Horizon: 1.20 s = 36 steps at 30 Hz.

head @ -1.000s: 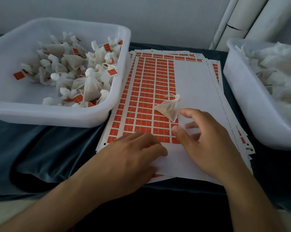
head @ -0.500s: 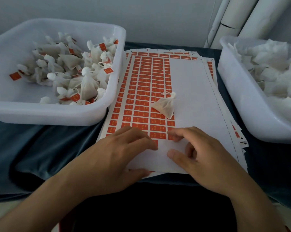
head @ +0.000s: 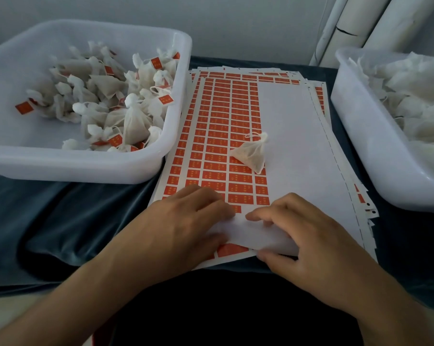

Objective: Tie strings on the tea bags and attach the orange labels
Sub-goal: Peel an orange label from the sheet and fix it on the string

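Tea bag [head: 251,153] on label sheet [head: 298,146], both hands [head: 181,221] at near edge

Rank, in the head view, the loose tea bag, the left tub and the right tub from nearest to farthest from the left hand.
From the left hand:
1. Loose tea bag, ahead on the label sheet.
2. Left tub, forward-left.
3. Right tub, far across on the right.

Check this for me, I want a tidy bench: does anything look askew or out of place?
Mostly small things. The label sheets are stacked unevenly, edges fanned out on the right. One orange label lies apart from the pile in the left bin. One tea bag sits on the sheets.
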{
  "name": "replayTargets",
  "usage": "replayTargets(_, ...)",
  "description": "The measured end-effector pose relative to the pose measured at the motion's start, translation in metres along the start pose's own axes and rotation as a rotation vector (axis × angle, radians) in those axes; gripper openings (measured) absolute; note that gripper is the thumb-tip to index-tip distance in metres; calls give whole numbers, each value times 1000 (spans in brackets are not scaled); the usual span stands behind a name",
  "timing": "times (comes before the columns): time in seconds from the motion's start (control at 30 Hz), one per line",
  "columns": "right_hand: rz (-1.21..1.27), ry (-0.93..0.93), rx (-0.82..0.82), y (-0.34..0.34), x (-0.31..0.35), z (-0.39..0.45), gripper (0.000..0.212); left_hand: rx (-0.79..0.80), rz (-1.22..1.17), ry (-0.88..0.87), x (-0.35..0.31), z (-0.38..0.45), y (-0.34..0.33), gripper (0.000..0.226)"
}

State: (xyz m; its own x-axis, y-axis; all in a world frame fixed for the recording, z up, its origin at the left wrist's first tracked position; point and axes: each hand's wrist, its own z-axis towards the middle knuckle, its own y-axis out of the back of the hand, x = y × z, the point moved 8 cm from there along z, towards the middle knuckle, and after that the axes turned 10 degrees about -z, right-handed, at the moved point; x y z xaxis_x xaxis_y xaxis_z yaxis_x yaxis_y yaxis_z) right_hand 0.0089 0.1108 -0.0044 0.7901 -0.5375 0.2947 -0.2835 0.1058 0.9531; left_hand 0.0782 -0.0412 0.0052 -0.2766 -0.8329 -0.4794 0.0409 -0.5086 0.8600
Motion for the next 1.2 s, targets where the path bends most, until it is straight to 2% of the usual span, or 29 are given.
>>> replayTargets(0.1, -54, -7, -24, -1, 0, 0, 52, -11, 2, 17, 1, 1, 1, 37)
replayTargets(0.3, -113, -49, -211, 12, 0, 1, 52, -57, -27, 30, 3, 3, 7, 34)
replayTargets(0.47, -33, 0, -58, 6, -3, -1, 59, -73, -31, 33, 5, 3, 8, 32)
replayTargets(0.6, -115, -65, -34, 11, -13, -8, 69, -124, -35, 41, 7, 5, 11, 27)
replayTargets(0.67, -157, -90, -112, 19, -9, -9, 69, -144, -47, 46, 8, 5, 12, 27)
replayTargets(0.87, -106, -148, -339, 38, 2, -11, 49, -238, -91, 82, 11, 4, 17, 26)
replayTargets(0.97, 11, -53, -439, 55, 19, -20, 40, -318, -172, 128, 17, 4, 21, 25)
replayTargets(1.0, 116, -20, -391, 53, 22, -22, 33, -343, -212, 145, 20, 4, 21, 24)
replayTargets(1.03, 292, -8, -261, 47, 24, -22, 29, -369, -248, 162, 23, 4, 22, 23)
replayTargets(1.1, 632, -21, 129, 21, 29, -20, 32, -424, -299, 198, 27, 3, 24, 20)
replayTargets(1.13, 684, -45, 236, 9, 28, -19, 39, -449, -326, 217, 29, 2, 25, 19)
replayTargets(1.2, 749, -159, 254, -7, 19, -10, 59, -489, -381, 236, 29, 1, 28, 13)
